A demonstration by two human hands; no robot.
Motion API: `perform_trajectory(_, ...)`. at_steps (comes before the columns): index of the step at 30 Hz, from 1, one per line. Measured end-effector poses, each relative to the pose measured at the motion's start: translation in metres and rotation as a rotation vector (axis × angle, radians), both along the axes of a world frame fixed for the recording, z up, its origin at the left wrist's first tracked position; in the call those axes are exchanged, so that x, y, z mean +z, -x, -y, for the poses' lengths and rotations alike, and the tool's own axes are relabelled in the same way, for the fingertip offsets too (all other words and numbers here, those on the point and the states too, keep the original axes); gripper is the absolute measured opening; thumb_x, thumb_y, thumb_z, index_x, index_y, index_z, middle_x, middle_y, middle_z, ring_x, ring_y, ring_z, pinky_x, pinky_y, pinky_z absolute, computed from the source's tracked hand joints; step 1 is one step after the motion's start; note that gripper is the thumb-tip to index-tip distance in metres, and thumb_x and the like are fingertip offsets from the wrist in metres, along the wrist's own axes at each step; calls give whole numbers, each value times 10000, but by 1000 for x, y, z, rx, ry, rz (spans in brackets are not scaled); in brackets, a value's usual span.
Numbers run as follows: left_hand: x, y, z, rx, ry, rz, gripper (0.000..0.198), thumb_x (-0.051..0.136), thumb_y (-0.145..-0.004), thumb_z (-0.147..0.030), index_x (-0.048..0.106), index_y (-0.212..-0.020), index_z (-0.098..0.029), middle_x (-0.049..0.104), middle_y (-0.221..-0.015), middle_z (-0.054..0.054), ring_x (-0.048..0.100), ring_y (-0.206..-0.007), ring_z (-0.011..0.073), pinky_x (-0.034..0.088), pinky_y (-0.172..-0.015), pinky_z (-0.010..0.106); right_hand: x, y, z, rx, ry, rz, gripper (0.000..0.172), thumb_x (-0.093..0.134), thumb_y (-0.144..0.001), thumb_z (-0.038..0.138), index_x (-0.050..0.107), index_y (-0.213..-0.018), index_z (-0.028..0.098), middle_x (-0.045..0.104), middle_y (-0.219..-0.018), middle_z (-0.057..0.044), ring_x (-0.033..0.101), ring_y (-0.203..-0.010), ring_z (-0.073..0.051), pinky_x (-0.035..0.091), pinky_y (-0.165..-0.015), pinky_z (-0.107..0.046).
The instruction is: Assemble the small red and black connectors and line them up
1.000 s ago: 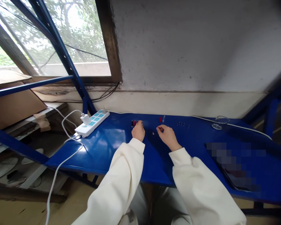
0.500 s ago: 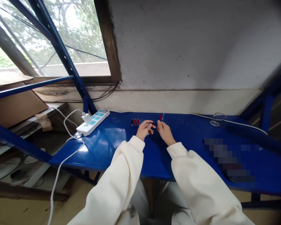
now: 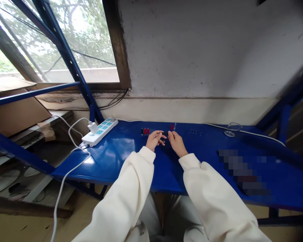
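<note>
Over the blue table [image 3: 121,161], my left hand [image 3: 154,139] and my right hand [image 3: 176,142] meet, nearly touching. Between their fingertips is a small slim black piece [image 3: 165,133], pinched from both sides; its exact kind is too small to make out. Left of my left hand stand one small black cylinder [image 3: 142,131] and two red cylinders [image 3: 146,131] with pale bases. Just beyond my right fingertips are a red piece [image 3: 171,127] and a slender clear piece [image 3: 175,126]. Several tiny clear pieces [image 3: 192,131] lie to the right.
A white power strip [image 3: 98,132] with a plugged-in adapter sits at the table's left, its cable hanging over the edge. A round clear dish [image 3: 229,133] is at the back right. A pixelated dark object [image 3: 244,171] lies nearer on the right. Blue frame bars flank both sides.
The view has shifted slightly. My hands keep hold of the small black piece in nearly the same pose, with only slight finger movement.
</note>
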State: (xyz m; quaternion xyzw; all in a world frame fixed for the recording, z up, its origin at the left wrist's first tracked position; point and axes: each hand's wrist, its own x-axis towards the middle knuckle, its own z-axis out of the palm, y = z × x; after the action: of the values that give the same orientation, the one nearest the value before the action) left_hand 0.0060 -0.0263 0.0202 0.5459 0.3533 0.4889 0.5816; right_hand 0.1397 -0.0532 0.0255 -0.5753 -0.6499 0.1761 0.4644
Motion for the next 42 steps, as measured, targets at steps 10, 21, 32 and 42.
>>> perform_trajectory(10,-1,0,-1,67,16,-45,310,477,-789,-395,490,-916,-112,609,-652,38,543,-379,86,209,-333,160,0,0,2,42,-46,50,341,270,-852,448,459,-720,197,519,-599,8,479,-547,-113,343,-544,-207)
perform_trajectory(21,-1,-2,-4,217,94,-38,401,491,-717,-527,455,-628,-138,513,-441,-15,460,-305,68,200,-309,166,2,4,5,106,-81,31,284,314,-849,404,479,-752,194,554,-606,11,508,-559,-116,352,-568,-219)
perform_trajectory(32,3,0,-1,358,34,5,376,511,-712,-506,464,-617,-145,494,-441,-36,405,-295,44,260,-324,167,-5,3,0,143,-19,-14,253,365,-827,399,485,-937,205,607,-740,-14,575,-631,-137,404,-616,-251)
perform_trajectory(42,0,3,-4,563,-155,12,401,454,-737,-538,420,-602,-162,470,-481,-48,383,-304,32,296,-337,174,-5,3,0,160,-39,-17,231,419,-791,401,530,-801,199,596,-672,-6,504,-512,-113,375,-519,-234)
